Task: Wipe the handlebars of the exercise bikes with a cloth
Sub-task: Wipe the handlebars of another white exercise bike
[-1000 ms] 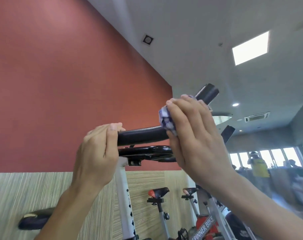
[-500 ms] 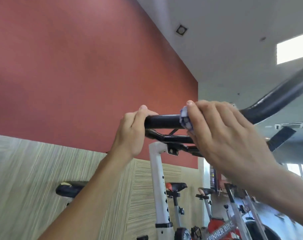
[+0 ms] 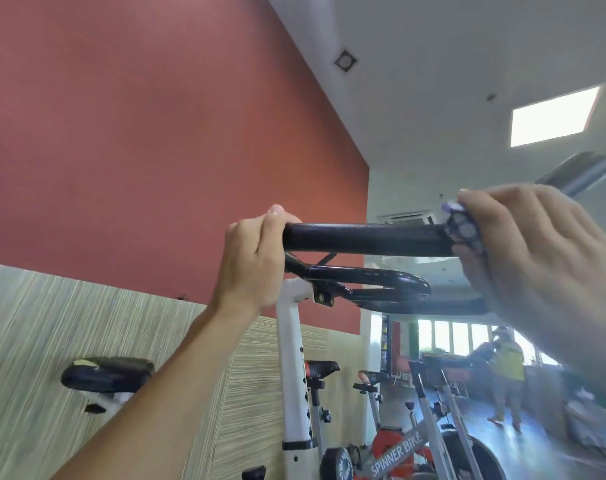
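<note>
A black handlebar (image 3: 360,239) of a white-posted exercise bike runs level across the middle of the view, seen from below. My left hand (image 3: 251,261) grips its left end, fingers curled over the bar. My right hand (image 3: 537,258) holds a purple and white cloth (image 3: 462,228) wrapped round the bar further right, where the bar bends upward to its tip (image 3: 575,173). Most of the cloth is hidden under my fingers.
The white handlebar post (image 3: 293,362) drops below the bar. A black saddle (image 3: 106,372) sits at lower left. More spin bikes (image 3: 395,452) stand in a row behind. A red wall (image 3: 139,133) is on the left. A person in a yellow top (image 3: 507,365) stands far right.
My right hand has slid the cloth rightward along the bar, away from my left hand, baring more of the bar. The view has shifted. My left hand keeps its grip.
</note>
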